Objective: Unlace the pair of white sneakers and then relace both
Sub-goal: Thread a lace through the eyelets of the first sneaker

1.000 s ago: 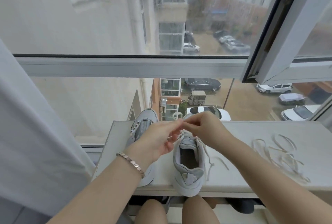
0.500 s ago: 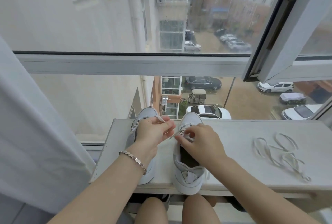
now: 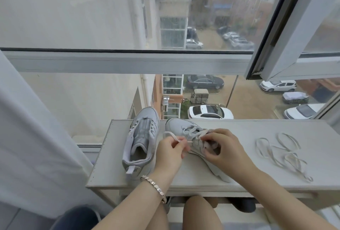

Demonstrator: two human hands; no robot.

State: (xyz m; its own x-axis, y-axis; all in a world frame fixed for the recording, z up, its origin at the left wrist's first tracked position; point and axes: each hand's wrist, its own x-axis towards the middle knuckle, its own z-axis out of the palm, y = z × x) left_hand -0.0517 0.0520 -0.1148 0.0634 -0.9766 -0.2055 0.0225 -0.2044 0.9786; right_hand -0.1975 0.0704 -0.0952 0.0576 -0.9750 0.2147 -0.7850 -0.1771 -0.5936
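Note:
Two white sneakers stand on a pale narrow table [image 3: 248,130]. The left sneaker [image 3: 141,137] is upright, without a lace, toe toward the window. The right sneaker [image 3: 184,128] is tipped onto its side, its sole toward my right, with a lace partly threaded through its eyelets. My left hand [image 3: 171,152] pinches the lace end [image 3: 171,134], which loops up to the left of the shoe. My right hand [image 3: 220,148] grips the shoe's upper at the eyelets and hides its heel part. A loose white lace [image 3: 283,152] lies tangled on the table at the right.
A window frame [image 3: 128,62] runs across just behind the table, with an open sash [image 3: 287,27] at the upper right. A white curtain [image 3: 31,137] hangs at the left. My bare knees [image 3: 198,211] are under the table's front edge.
The right sneaker has been tipped from upright onto its side. My left hand has drawn the lace end out to the left; my right hand has moved down onto the shoe's eyelets.

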